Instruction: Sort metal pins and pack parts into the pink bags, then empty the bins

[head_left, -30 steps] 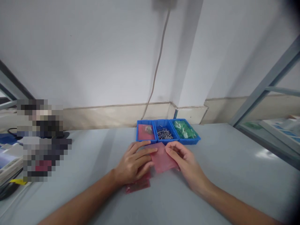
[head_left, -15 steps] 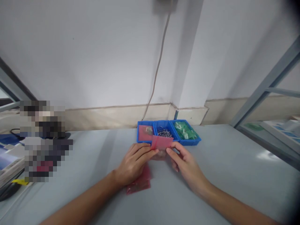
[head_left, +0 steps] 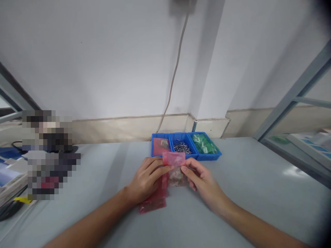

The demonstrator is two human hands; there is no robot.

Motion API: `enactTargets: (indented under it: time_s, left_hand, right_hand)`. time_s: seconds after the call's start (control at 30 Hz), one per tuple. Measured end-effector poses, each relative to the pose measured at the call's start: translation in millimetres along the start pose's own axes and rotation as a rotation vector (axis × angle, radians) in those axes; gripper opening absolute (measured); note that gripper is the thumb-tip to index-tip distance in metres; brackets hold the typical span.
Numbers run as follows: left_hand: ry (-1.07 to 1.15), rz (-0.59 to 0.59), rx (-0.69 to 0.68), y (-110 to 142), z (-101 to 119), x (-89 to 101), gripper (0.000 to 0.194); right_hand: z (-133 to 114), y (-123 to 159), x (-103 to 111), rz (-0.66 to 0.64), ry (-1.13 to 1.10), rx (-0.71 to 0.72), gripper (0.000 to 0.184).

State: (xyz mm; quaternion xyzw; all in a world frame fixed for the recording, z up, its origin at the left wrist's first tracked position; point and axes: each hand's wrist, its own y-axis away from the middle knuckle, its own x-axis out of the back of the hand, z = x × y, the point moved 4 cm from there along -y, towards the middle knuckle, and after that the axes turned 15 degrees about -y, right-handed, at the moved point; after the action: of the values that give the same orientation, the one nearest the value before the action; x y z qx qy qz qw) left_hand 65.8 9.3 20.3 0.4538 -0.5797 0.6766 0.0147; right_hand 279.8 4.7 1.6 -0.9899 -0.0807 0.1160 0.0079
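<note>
A small pink plastic bag (head_left: 176, 176) with pale contents is held between my two hands, just in front of the blue bins. My left hand (head_left: 146, 179) pinches its left side between thumb and fingers. At the right edge, the thumb and forefinger of my right hand (head_left: 203, 175) grip the same bag. Beneath my left hand lie other pink plastic bags (head_left: 153, 205) on the table, partly covered by the hand. What exactly the held bag contains is too blurred to tell.
Three joined blue bins stand by the wall: one with a pink bag (head_left: 160, 146), one with metal screw-like pieces (head_left: 181, 148), one with green packets (head_left: 205, 144). A pixelated person (head_left: 51, 155) and equipment are at the left. Metal frames (head_left: 292, 93) flank the grey table (head_left: 245, 172).
The held pink bag has tilted and dropped slightly toward me, so more of its lower part with the pale contents shows. Both hands stay nearly in place.
</note>
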Motion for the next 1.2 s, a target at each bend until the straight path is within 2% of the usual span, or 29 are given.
enactTargets:
  time_s: [0.23,0.47,0.6,0.83,1.03,1.2]
  left_hand:
    - [-0.001,0.008,0.026,0,-3,-1.9,0.041]
    - [0.044,-0.014,0.029,3,-3,-1.0,0.038]
    - [0.051,-0.026,0.052,5,-4,-1.3,0.039]
    - [-0.014,0.022,0.066,0,-2,1.3,0.033]
    - [0.04,-0.011,0.037,-6,1,3.0,0.023]
    - [0.055,-0.008,0.029,-7,3,4.0,0.016]
  right_hand:
    - [3,0,-1,-0.014,-0.013,-0.008,0.036]
    - [-3,1,-3,0.03,-0.095,0.011,0.034]
    - [-2,1,-2,0.003,-0.024,0.005,0.024]
    - [0,1,-1,-0.034,0.046,-0.005,0.02]
    - [-1,0,-3,-0.055,0.089,-0.011,0.025]
    - [-2,0,-2,-0.03,0.113,0.074,0.028]
